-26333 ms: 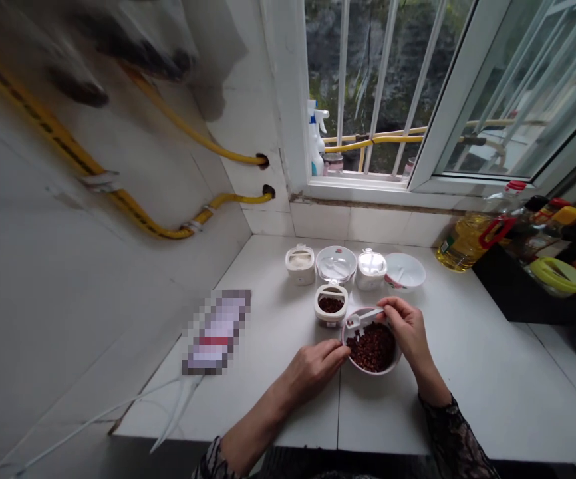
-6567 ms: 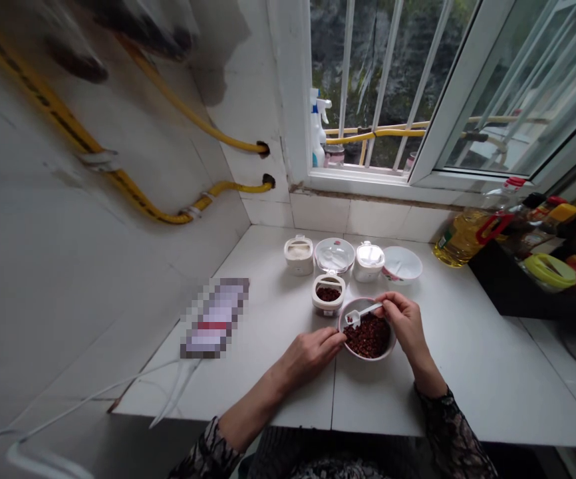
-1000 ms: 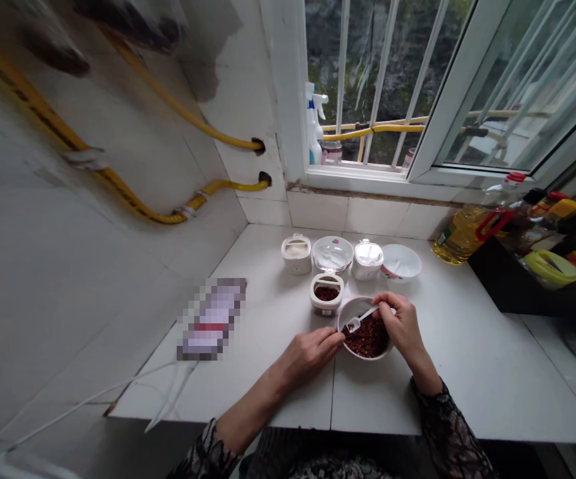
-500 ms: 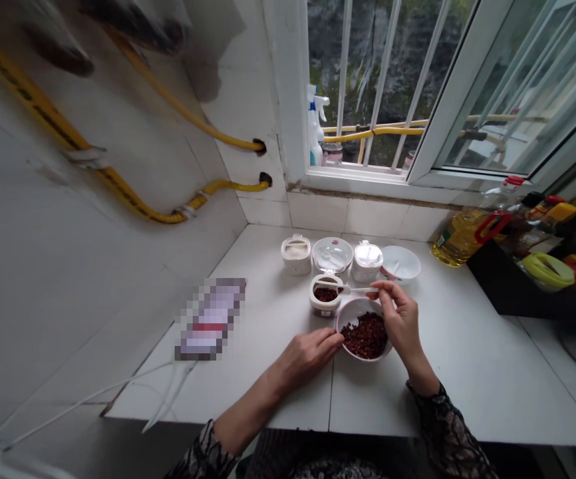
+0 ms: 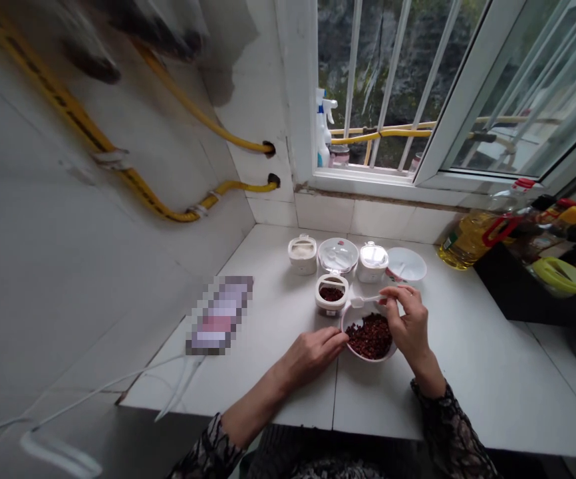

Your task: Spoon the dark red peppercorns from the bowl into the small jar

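A white bowl [image 5: 369,360] holding dark red dried bits stands on the white tiled counter. Fingers together, my left hand [image 5: 318,351] grips the bowl's left rim. My right hand [image 5: 408,322] pinches the handle of a small white spoon [image 5: 362,301], whose head is over the bowl's back rim, beside the jar. Just behind and left of the bowl sits an open cream jar [image 5: 331,295] with similar dark red bits inside. Whether the spoon carries anything is too small to tell.
Behind are a jar of pale contents [image 5: 302,255], a clear-topped bowl [image 5: 338,254], a lidded white jar [image 5: 372,263] and a shallow bowl [image 5: 408,265]. An oil bottle [image 5: 465,236] and black rack [image 5: 502,286] stand right; a blurred-out phone-like object [image 5: 221,316] lies left.
The spoon has come out of the cream jar's opening, moving right and slightly down towards the bowl with my right hand. My left hand stays at the bowl's rim. The view has shifted slightly.
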Demonstrator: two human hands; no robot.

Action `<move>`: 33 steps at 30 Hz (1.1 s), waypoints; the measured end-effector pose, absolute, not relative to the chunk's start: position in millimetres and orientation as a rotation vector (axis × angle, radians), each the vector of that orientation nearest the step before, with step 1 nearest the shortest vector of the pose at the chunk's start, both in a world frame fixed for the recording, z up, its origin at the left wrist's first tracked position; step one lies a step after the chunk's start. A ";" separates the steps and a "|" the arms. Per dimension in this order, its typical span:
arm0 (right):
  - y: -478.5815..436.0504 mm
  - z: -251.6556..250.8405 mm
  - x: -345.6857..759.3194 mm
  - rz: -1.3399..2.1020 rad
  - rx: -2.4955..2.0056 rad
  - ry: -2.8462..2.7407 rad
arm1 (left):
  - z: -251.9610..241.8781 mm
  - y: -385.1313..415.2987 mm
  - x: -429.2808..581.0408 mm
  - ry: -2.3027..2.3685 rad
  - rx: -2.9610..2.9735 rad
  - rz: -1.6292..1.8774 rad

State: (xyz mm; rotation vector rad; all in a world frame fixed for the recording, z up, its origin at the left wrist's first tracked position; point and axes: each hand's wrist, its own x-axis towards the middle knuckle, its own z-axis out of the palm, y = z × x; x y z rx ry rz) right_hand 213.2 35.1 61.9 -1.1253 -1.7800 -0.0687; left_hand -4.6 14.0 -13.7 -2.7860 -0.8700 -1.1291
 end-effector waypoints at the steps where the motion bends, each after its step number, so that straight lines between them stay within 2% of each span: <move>1: 34.8 60.8 217.7 -0.080 -1.139 -1.779 | -13.1 14.0 -4.6 -0.867 -2.789 -1.134; 12: 33.4 48.4 225.2 -0.060 -1.207 -2.051 | -7.2 12.3 -3.2 -0.856 -2.783 -1.135; 17: 31.3 43.6 213.6 0.182 -1.205 -2.113 | -8.3 12.0 -4.1 -0.876 -2.787 -1.121; 29: 31.7 47.8 218.1 0.733 -1.428 -1.522 | -11.8 12.6 -4.4 -0.867 -2.805 -1.137; 33: 31.0 50.2 216.5 0.821 -1.439 -1.418 | -8.4 12.7 -3.7 -0.862 -2.790 -1.140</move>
